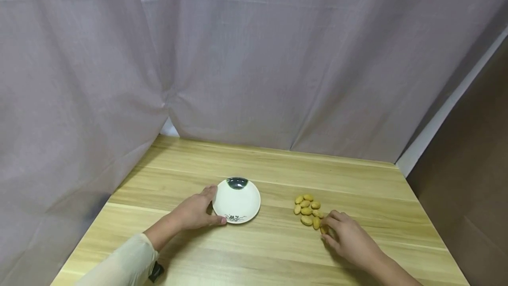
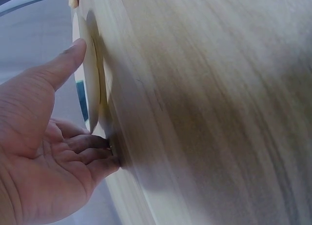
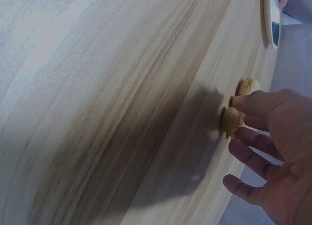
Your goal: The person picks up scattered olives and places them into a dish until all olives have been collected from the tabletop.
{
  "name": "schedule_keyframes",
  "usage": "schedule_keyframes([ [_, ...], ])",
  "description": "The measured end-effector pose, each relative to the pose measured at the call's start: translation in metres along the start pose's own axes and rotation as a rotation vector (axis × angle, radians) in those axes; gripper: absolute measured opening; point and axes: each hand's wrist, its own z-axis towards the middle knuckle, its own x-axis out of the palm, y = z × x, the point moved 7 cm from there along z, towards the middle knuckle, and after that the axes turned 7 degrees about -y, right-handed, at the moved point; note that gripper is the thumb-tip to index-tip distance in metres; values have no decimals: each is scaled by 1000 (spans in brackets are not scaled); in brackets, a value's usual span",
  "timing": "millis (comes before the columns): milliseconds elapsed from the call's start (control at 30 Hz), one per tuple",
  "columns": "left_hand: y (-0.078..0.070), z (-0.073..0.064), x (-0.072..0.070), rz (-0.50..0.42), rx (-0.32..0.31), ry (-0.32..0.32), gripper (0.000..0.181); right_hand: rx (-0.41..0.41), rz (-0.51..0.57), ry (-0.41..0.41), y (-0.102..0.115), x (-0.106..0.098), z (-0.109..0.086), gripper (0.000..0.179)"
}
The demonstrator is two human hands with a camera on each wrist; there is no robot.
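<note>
A small round white plate (image 1: 237,202) with a dark green patch on its far rim and a floral print on the near side rests on the table. At its left edge my left hand (image 1: 196,210) holds the rim, thumb in front and fingers farther back; in the left wrist view the plate (image 2: 91,83) is seen edge-on between them. Several yellow-brown, wrinkled oval nuts (image 1: 306,211) lie in a cluster to the right. My right hand (image 1: 351,238) pinches the nearest nut (image 3: 231,120) between thumb and index finger, its other fingers spread.
The wooden table (image 1: 270,259) has light grain. Grey cloth (image 1: 254,65) hangs behind and along the left, and a brown panel (image 1: 468,180) stands at the right. A small black object (image 1: 156,272) is by the left sleeve.
</note>
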Motion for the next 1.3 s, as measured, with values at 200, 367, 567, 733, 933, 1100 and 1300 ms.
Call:
schedule_keyframes([
  [200,-3,-1,-2,-1,8,1,124,-10,21,3,-1,2,0,27],
  [367,-4,-2,-2,-2,5,4,123,-22,20,-15,-1,3,-1,30],
  [567,-3,-3,-1,-3,6,8,123,0,7,-4,-4,7,-1,28],
  [733,-3,-3,-1,-9,2,7,123,5,-21,3,-5,8,-1,26],
  [933,-3,-3,-1,-13,0,4,123,33,-35,21,-7,8,-1,25],
  [1100,-1,-2,-1,-6,-3,6,123,73,-44,-2,-9,3,2,21],
  [1300,-2,-1,-2,-2,2,1,123,56,-70,-96,-7,-9,5,22],
])
